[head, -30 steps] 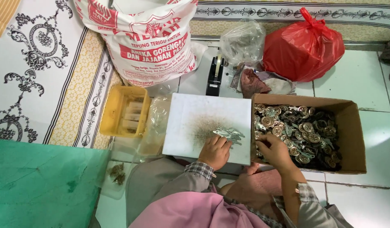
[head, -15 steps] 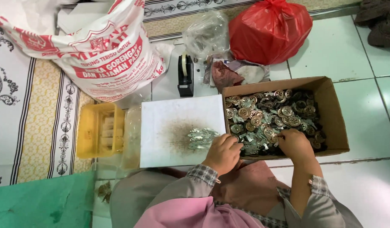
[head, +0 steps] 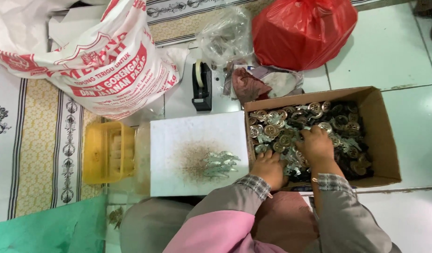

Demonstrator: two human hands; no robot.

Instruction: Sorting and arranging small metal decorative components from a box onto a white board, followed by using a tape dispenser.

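Note:
A brown cardboard box point(head: 384, 136) on the tiled floor holds many small round metal pieces point(head: 277, 126). My right hand point(head: 315, 146) is inside the box, palm down on the pieces, fingers curled among them. My left hand point(head: 268, 167) rests at the box's near left corner, fingers dipping over its edge; what it grips is hidden. Beside the box lies a white board point(head: 188, 136) with a brownish stain and a small pile of silvery metal pieces point(head: 219, 164).
A yellow plastic tray point(head: 106, 152) sits left of the board. Behind are a black tape dispenser point(head: 202, 86), a large white printed sack point(head: 94, 56), a red plastic bag point(head: 302, 30), a clear bag point(head: 225, 35) and crumpled cloth point(head: 260, 84). A green sheet point(head: 43, 229) lies bottom left.
My right hand has moved deeper into the box over the pieces. My left hand has shifted from the white board to the box's near left corner. The view has drifted.

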